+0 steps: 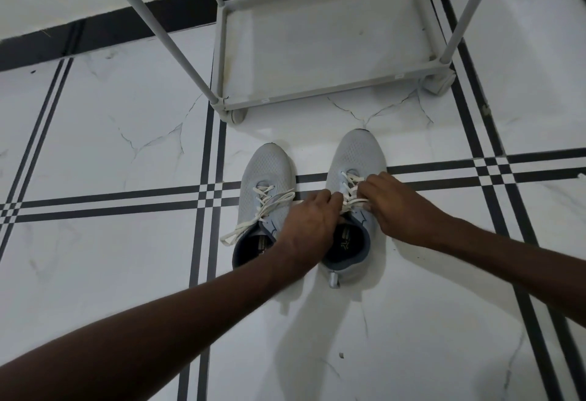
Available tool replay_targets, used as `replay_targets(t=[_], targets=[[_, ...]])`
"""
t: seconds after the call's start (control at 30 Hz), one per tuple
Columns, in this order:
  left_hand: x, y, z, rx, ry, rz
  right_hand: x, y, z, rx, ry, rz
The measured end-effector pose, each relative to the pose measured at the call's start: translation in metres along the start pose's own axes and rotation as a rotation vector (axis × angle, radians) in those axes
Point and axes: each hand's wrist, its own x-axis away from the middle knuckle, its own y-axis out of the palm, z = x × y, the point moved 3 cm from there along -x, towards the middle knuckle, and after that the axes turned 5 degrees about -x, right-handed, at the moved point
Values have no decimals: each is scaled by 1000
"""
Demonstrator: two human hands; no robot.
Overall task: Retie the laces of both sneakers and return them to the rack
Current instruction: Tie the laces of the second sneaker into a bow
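Two pale grey sneakers were set side by side on the white tiled floor (95, 134), just in front of the rack (320, 83), toes pointed toward it. The right sneaker (355, 153) was worked on by both hands. The left hand (309, 223) was curled over its tongue, fingers drawn together and pinched on the white laces (350, 200). The right hand (396, 207) was bent over the same laces, fingertips pressed together on a strand; the exact grip was hidden by the knuckles. The left sneaker (269, 169), beside it and farther from the rack, was left with loose laces (263, 210) trailing over its side, untouched.
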Motion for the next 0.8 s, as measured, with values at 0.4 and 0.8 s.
replay_targets(t=[0.4, 0.8], targets=[[-3, -3, 0, -232, 10, -166, 4, 1, 8, 307, 23, -150], [12, 2, -2, -113, 60, -222, 14, 8, 32, 272, -30, -101]])
